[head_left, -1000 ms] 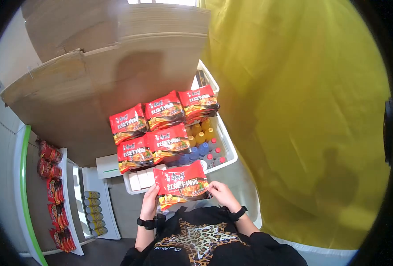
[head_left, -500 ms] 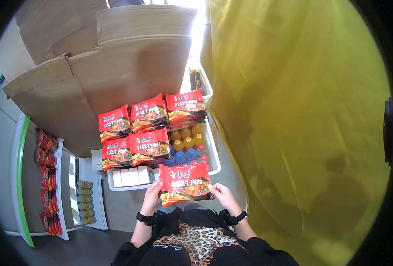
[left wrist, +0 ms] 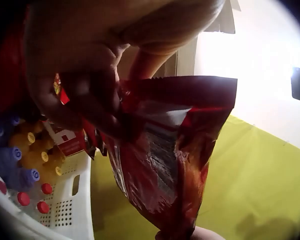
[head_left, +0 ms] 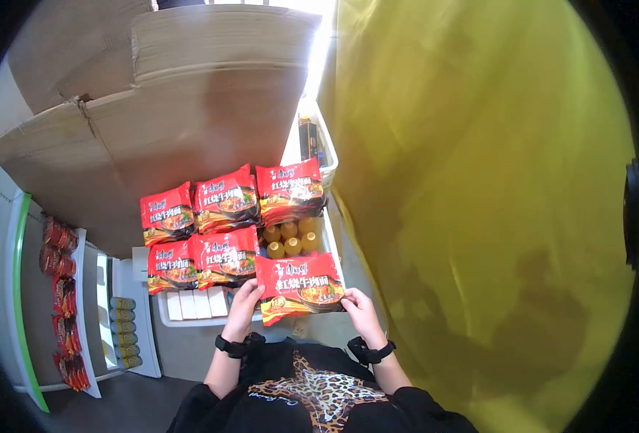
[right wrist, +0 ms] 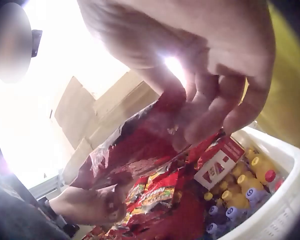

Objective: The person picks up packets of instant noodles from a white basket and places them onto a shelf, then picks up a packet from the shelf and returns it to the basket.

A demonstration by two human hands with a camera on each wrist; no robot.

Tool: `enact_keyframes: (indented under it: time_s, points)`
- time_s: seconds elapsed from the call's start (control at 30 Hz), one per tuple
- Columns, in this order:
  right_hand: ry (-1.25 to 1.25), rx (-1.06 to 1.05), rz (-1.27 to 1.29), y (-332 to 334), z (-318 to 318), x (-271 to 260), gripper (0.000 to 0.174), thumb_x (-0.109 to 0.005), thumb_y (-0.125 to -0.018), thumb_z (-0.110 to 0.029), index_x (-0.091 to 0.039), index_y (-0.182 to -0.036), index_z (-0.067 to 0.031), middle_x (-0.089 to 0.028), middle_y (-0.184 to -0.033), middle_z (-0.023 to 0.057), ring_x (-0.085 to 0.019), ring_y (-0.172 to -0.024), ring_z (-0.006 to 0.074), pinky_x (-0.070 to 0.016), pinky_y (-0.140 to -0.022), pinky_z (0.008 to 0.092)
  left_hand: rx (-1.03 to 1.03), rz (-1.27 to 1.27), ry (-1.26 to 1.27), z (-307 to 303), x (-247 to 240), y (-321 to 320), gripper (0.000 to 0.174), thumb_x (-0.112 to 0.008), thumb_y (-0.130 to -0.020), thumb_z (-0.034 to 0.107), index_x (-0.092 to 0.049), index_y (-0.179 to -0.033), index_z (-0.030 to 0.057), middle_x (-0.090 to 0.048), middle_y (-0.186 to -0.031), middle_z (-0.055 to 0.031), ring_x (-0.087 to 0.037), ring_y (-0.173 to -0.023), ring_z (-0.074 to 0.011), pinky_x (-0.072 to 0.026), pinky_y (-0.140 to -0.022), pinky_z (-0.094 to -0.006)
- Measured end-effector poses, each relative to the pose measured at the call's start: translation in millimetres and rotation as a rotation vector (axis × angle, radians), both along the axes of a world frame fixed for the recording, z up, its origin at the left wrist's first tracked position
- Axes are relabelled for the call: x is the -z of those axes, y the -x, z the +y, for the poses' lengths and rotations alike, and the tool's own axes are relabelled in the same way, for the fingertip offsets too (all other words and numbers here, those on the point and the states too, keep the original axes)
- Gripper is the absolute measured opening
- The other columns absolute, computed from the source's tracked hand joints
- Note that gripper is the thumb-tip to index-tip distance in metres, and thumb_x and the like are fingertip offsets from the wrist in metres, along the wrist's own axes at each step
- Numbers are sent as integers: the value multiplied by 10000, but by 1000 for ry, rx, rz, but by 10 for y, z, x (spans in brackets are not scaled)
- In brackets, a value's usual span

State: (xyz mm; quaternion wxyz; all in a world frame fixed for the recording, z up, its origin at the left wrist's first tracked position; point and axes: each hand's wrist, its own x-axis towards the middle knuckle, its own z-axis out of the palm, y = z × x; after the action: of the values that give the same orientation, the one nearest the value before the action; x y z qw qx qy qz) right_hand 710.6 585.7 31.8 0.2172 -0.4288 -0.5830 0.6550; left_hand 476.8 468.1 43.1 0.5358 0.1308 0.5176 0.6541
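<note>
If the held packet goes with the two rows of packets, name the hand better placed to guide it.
Probably the left hand: it grips the held packet by its left edge, nearer the two rows of packets. The right hand pinches the opposite edge, farther from them.

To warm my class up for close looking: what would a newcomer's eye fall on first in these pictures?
In the head view, probably the big yellow sheet filling the right side. Then the red noodle packet held between the person's hands, low in the middle, and the matching packets in two rows up and left of it. Brown cardboard stands behind those.
</note>
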Motion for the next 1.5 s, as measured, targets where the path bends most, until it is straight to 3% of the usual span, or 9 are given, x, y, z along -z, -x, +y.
enact_keyframes:
  time_s: [0.07,0.2,0.33,0.6,0.87,1.07,1.23,1.4,1.5]
  points:
    - [-2,57,94,132,184,-117,96,-463,-808,-9,-527,-879,2,-560,-782,3,-515,-714,64,-418,-659,208,7,8,15,216,-161,104,273,-483,-820,101,-471,-1082,24,-556,-928,-28,-529,-837,-92,-413,-750,-216]
    - [65,82,200,410,630,-301,137,-441,-814,11,-507,-934,11,-570,-887,45,-533,-820,97,-429,-718,226,20,37,22,731,-438,355,376,-478,-810,68,-398,-1168,-9,-523,-1042,-63,-508,-938,-119,-407,-807,-245]
    - [77,113,182,765,1085,-498,167,-416,-816,12,-500,-959,-3,-575,-883,46,-539,-786,98,-430,-696,224,-40,71,-113,1240,-541,626,397,-453,-803,37,-381,-1190,-13,-496,-1105,-89,-485,-979,-139,-376,-856,-251]
    - [36,166,123,1417,1829,-143,146,-446,-794,-25,-533,-909,-38,-574,-816,2,-506,-714,65,-399,-635,211,-146,105,-83,1878,-11,1074,294,-457,-804,54,-426,-1090,-3,-521,-994,-61,-483,-917,-122,-363,-822,-248]
    - [14,204,62,1698,1984,51,188,-406,-790,10,-520,-940,8,-566,-832,29,-515,-717,94,-415,-641,225,-247,136,-25,2032,242,1095,273,-441,-828,35,-422,-1099,13,-528,-957,-53,-479,-885,-104,-380,-771,-234]
    - [58,265,115,1668,1970,153,279,-438,-800,1,-480,-1074,36,-552,-983,88,-526,-843,127,-430,-707,250,-294,186,-91,2038,175,1060,391,-389,-831,19,-321,-1215,-8,-446,-1177,-155,-434,-1076,-178,-330,-909,-281]
    - [21,219,119,1482,1838,193,337,-464,-813,-24,-439,-1144,35,-539,-1027,103,-529,-905,144,-441,-788,270,-250,260,-50,1927,80,1046,493,-393,-828,63,-235,-1292,12,-266,-1328,-205,-258,-1243,-253,-219,-1004,-311]
    - [48,241,125,1215,1564,188,380,-492,-799,-35,-425,-1171,7,-518,-1054,129,-535,-918,175,-447,-809,288,-264,273,-88,1711,44,993,508,-387,-808,52,-241,-1293,19,-267,-1327,-208,-275,-1234,-262,-232,-996,-316]
    - [27,192,65,897,1328,102,301,-490,-806,-59,-480,-1101,-3,-549,-1011,102,-545,-883,153,-449,-773,274,-293,233,-106,1491,-62,922,504,-388,-806,41,-251,-1291,24,-284,-1316,-204,-296,-1223,-258,-246,-993,-318]
